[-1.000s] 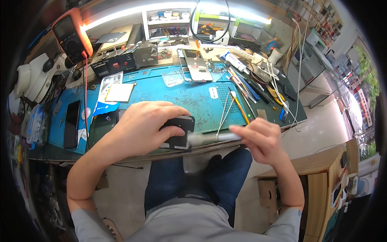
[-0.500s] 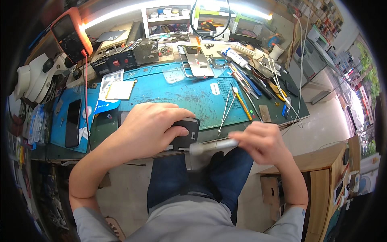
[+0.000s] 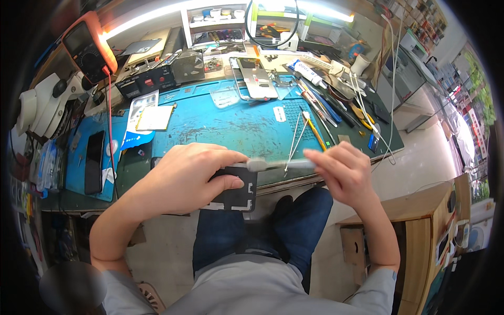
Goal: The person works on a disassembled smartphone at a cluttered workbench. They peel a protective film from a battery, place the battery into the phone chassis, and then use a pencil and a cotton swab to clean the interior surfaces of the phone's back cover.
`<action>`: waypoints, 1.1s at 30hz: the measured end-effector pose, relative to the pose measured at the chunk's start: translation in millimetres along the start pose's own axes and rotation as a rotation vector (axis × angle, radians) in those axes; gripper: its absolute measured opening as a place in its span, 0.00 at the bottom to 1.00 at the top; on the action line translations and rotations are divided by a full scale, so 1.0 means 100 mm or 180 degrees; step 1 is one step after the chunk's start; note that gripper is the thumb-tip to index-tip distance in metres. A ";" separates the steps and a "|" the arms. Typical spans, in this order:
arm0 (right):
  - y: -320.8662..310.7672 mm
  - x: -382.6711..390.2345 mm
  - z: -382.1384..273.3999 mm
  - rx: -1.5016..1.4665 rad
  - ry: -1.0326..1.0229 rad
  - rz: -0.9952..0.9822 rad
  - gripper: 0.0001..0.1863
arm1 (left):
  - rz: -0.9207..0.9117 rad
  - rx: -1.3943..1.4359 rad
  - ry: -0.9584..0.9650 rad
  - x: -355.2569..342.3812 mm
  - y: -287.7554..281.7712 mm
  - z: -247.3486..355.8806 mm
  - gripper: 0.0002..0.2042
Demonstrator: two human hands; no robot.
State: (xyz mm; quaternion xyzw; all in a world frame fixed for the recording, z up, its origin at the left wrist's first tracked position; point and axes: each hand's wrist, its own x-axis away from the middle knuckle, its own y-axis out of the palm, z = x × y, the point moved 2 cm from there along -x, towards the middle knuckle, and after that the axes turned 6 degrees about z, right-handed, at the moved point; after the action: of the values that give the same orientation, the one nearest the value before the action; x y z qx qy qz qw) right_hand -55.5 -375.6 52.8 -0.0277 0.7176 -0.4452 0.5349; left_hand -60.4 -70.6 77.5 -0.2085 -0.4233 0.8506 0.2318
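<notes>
My left hand (image 3: 191, 176) is closed on a flat black phone panel (image 3: 239, 197), its thumb on the face and its fingers over the far edge. Light strips and small cutouts mark the panel's right end, which juts past the bench edge above my lap; the left part is hidden under the hand. In my right hand (image 3: 345, 170), a pale brush (image 3: 286, 164) is pinched by its handle, blurred by motion. Its whitish head lies at the panel's far right corner, close to my left fingertips; whether it touches cannot be told.
On the blue mat (image 3: 210, 121) lie an opened phone (image 3: 257, 84), a clear tray (image 3: 224, 97) and tweezers (image 3: 296, 142). Pens and tools (image 3: 328, 107) crowd the right side. A dark phone (image 3: 94, 163) lies left, below an orange multimeter (image 3: 89, 48) with a red lead.
The brush has swung from the panel's near right corner up to its far edge. The panel has shifted slightly toward me, showing more of its near edge.
</notes>
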 end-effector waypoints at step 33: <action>0.52 1.39 0.14 -0.1213 0.2638 0.1162 0.22 | 0.3746 -0.1066 -0.0269 1.86 -0.54 -1.24 0.24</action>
State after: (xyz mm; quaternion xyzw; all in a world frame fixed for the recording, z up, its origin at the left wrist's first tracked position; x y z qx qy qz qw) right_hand -81.2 -424.8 -85.2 0.1806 0.9319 -0.1786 0.2591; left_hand -130.6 142.0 23.7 -0.4070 -0.3739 0.7654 -0.3298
